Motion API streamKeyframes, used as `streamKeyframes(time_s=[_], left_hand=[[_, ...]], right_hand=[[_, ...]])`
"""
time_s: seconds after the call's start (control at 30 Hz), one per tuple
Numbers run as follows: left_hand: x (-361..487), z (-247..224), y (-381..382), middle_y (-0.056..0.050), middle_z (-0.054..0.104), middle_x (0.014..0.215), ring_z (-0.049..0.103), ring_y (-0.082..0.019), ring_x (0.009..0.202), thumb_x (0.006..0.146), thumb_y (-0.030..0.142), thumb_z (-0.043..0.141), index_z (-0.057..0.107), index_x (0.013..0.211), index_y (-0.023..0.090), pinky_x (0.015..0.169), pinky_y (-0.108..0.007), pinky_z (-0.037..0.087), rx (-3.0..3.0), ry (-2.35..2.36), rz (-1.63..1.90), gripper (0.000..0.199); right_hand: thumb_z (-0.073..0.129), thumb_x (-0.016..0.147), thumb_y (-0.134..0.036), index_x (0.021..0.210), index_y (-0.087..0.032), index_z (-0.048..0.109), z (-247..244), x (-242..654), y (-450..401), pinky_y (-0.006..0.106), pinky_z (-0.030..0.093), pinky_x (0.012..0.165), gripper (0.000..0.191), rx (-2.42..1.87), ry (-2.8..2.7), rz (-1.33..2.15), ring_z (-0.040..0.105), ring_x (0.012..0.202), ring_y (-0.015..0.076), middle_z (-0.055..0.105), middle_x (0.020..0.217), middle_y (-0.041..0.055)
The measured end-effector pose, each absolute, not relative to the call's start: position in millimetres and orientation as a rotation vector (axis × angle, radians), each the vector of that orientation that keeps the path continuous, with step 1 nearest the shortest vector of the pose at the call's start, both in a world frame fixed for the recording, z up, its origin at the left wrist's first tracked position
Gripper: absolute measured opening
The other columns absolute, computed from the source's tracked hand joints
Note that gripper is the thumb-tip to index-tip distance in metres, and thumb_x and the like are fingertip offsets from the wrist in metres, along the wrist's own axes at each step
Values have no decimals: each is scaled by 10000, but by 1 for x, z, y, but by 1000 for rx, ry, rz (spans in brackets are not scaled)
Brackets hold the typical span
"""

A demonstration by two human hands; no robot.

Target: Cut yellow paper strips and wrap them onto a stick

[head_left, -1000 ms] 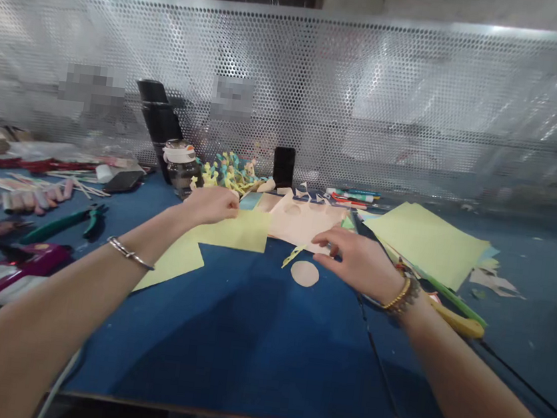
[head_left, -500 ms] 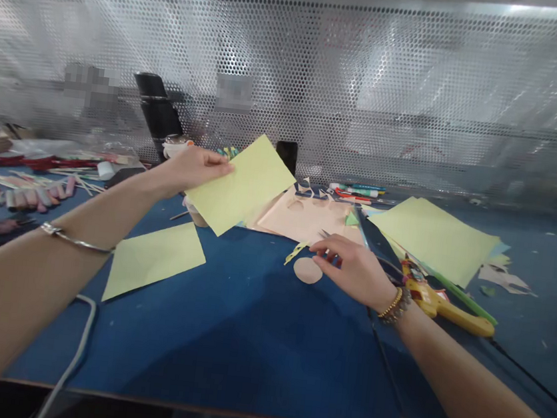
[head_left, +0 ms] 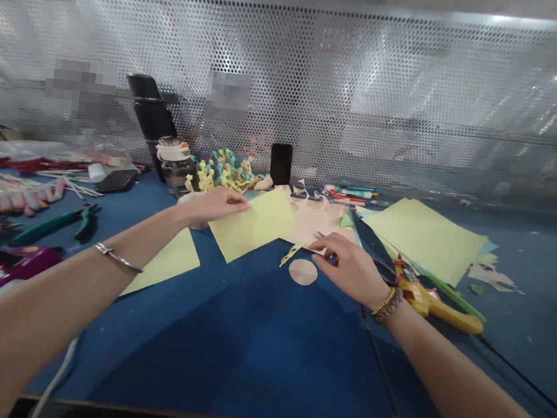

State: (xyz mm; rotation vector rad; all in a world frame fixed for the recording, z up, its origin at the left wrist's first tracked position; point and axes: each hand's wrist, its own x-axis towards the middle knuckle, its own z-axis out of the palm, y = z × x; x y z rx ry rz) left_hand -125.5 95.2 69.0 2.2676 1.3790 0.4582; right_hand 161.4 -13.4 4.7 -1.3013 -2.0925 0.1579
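Note:
My left hand (head_left: 218, 205) pinches the left corner of a light yellow paper sheet (head_left: 255, 225), which is tilted above the blue table. Below my left wrist lies another yellow sheet (head_left: 170, 265), partly covered by the forearm. My right hand (head_left: 345, 262) is curled round small scissors (head_left: 318, 236); only their pointed metal tips show past the fingers. Just left of that hand lie a pale pink paper circle (head_left: 303, 272) and a yellow paper scrap (head_left: 291, 255). Behind them is pink paper (head_left: 313, 218) with cut edges, partly covered by the held sheet.
At the right are a stack of yellow paper (head_left: 426, 236) and a yellow glue gun (head_left: 435, 307) with a black cord. Pliers (head_left: 86, 222) and a purple device (head_left: 4, 272) lie left. A bottle (head_left: 175, 164), paper flowers (head_left: 227, 171) and a phone (head_left: 280, 164) stand by the perforated metal screen.
My left hand has moved right and down with the yellow sheet, uncovering the bottle and paper flowers. My right hand stays nearly in place. The view has shifted slightly.

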Motion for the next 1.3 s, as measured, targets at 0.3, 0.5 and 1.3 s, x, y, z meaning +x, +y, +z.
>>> streamKeyframes(time_s=[0.3,0.5,1.3], left_hand=[[-108,81,67,-51,686,1067,627,-206,920,844,447,476,673,1005,207,736,-264,462,2278,1189,317,351],[-96,76,45,-47,603,1249,582,-210,1069,865,428,467,522,1275,251,868,-301,450,2488,1166,455,450],[-251,43,59,-183,545,1314,459,-394,1220,675,607,639,528,1246,130,910,-413,404,2253,1954,44,752]], right_hand=[[590,819,-367,1261,-200,429,6,152,-14,313,555,611,499,-1177,-1691,690,636,737,158,587,1020,74],[617,766,-267,1120,-215,408,10,156,-14,277,545,495,415,-1161,-1598,1019,608,500,121,532,665,-67],[512,847,-423,834,-217,649,3,179,-34,252,403,476,248,-1599,-2062,551,543,496,145,574,566,-17]])
